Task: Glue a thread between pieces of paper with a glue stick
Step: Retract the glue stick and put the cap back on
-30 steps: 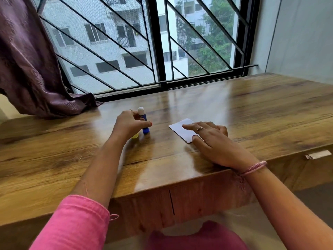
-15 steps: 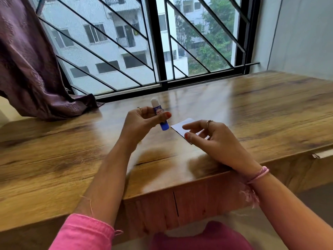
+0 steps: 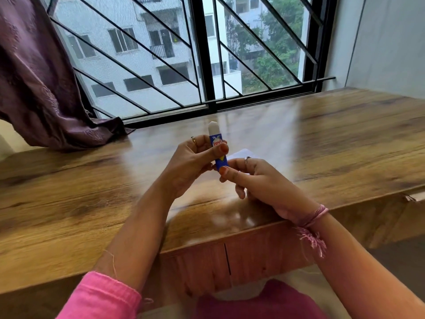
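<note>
A blue glue stick with a white cap stands upright above the wooden table. My left hand grips its middle between thumb and fingers. My right hand pinches the stick's lower end with thumb and forefinger. A white piece of paper lies flat on the table behind my right hand, mostly hidden by it. I see no thread on the table.
A barred window runs along the table's far edge. A purple curtain drapes onto the table at the far left. A drawer seam shows in the table's front.
My left hand lifted the glue stick off the table and brought it toward me. My right hand left the paper and took hold of the stick's lower end.
</note>
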Demonstrator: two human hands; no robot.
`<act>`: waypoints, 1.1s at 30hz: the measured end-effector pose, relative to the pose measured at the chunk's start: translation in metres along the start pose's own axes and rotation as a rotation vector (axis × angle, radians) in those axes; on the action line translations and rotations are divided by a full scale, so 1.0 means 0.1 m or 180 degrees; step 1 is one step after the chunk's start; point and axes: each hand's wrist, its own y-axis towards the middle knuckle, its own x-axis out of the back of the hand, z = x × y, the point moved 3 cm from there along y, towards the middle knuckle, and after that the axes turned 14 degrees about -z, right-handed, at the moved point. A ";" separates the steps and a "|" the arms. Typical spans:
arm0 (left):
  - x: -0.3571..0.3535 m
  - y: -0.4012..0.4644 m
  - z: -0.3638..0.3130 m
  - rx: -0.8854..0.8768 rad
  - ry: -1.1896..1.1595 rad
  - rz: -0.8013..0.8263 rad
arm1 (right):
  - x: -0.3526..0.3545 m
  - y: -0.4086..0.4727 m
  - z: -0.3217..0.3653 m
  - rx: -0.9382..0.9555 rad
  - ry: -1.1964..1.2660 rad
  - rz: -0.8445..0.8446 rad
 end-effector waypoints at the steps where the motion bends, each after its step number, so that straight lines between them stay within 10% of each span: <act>1: 0.00 0.00 0.00 0.0042 -0.0123 0.0096 | 0.02 0.00 0.00 -0.0107 0.0155 0.0045; 9: 0.01 -0.01 -0.03 0.0156 -0.0681 0.0635 | 0.09 0.02 0.01 -0.0377 0.0765 0.0335; 21: -0.07 -0.01 0.03 0.0009 -0.0544 0.0454 | 0.09 0.03 -0.04 0.0558 -0.0895 -0.1300; 27: -0.05 -0.02 0.00 0.0017 -0.0624 0.0526 | 0.01 -0.01 0.01 0.0172 -0.0185 -0.0283; 33: -0.07 -0.03 0.00 0.0026 -0.0556 0.0516 | 0.14 0.05 0.06 0.0385 -0.0810 -0.0696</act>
